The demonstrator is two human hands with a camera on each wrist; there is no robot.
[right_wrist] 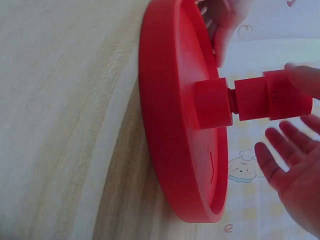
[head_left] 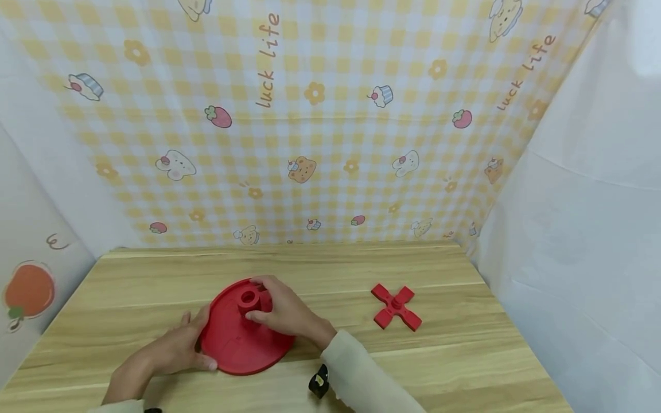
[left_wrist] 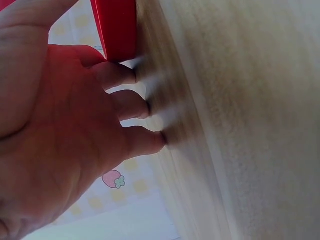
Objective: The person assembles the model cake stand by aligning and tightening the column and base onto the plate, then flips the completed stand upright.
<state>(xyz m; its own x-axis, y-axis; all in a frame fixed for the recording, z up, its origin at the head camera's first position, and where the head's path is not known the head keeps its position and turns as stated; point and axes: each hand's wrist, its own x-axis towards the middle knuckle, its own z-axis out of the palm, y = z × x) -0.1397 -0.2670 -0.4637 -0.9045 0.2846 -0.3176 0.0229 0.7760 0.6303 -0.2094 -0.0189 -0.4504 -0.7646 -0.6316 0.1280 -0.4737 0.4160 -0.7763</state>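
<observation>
Before the desk's (head_left: 454, 361) back edge, a dish (head_left: 227, 338) gripped by the left hand (head_left: 178, 349) and post (right_wrist: 252, 100) pinched by the right hand (head_left: 286, 310) are seemingly being joined, needing alignment.

backdrop: yellow-and-white checked cloth (head_left: 351, 135), printed with strawberries (head_left: 221, 118), cupcakes (head_left: 383, 96), flowers (head_left: 315, 93), lettering (head_left: 268, 60) "luck life". right side, creased white sheet (head_left: 583, 229); left, white panel (head_left: 31, 195) with large orange-red fruit print (head_left: 31, 288). pale wood-grain desk (head_left: 465, 367) below. bright patch (head_left: 645, 40), upper right.

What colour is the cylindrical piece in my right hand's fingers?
The cylindrical piece is red all over where visible; the right wrist view shows it best.
</observation>
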